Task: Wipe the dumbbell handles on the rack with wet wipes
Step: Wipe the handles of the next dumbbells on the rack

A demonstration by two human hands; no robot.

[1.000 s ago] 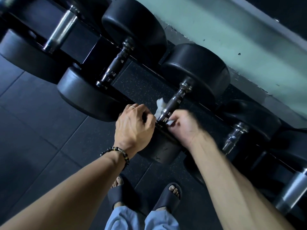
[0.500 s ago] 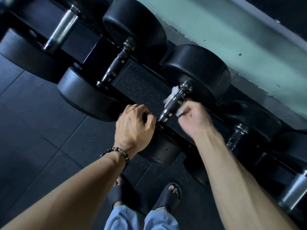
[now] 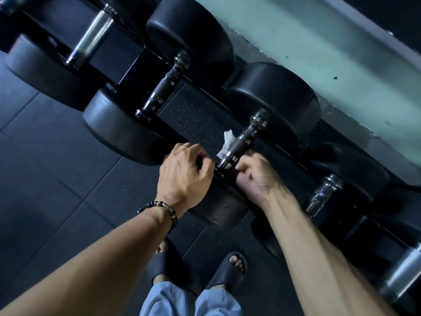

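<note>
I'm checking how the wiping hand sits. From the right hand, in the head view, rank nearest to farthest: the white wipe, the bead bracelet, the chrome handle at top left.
1. White wipe: just up and left of the right hand, against the handle.
2. Bead bracelet: on the left wrist, lower left.
3. Chrome handle: far upper left on the rack.

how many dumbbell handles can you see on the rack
5: top left, upper middle, centre beside the wipe, right, bottom right. More may lie outside the frame.
</note>
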